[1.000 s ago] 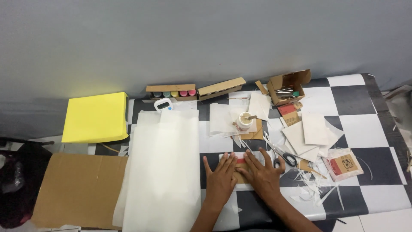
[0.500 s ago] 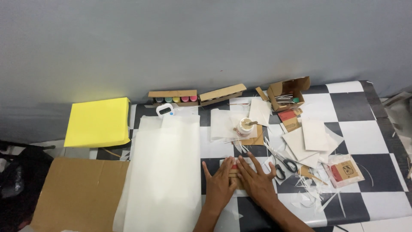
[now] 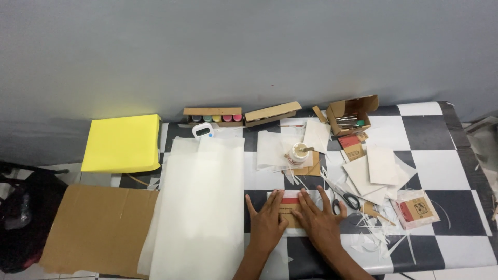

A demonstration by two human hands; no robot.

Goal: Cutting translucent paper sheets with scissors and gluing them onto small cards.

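Note:
My left hand [image 3: 266, 222] and my right hand [image 3: 317, 218] lie flat, fingers spread, on a small paper piece [image 3: 288, 201] with a red strip and a brown panel. It rests on the black and white chequered table [image 3: 441, 135]. Both palms press down on it and grip nothing. Black-handled scissors [image 3: 342, 195] lie just right of my right hand. A small white glue pot [image 3: 298, 153] with a stick in it stands a little beyond my hands.
Long white paper sheets [image 3: 202, 202] lie left of my hands, a brown cardboard sheet [image 3: 98, 228] and yellow paper stack [image 3: 122, 143] farther left. At the back stand a box of paint pots [image 3: 213, 116], an open cardboard box [image 3: 351, 114], paper scraps [image 3: 378, 168].
My hands have stayed pressed on the paper piece. The view has shifted slightly, so the table sits a little differently in the picture.

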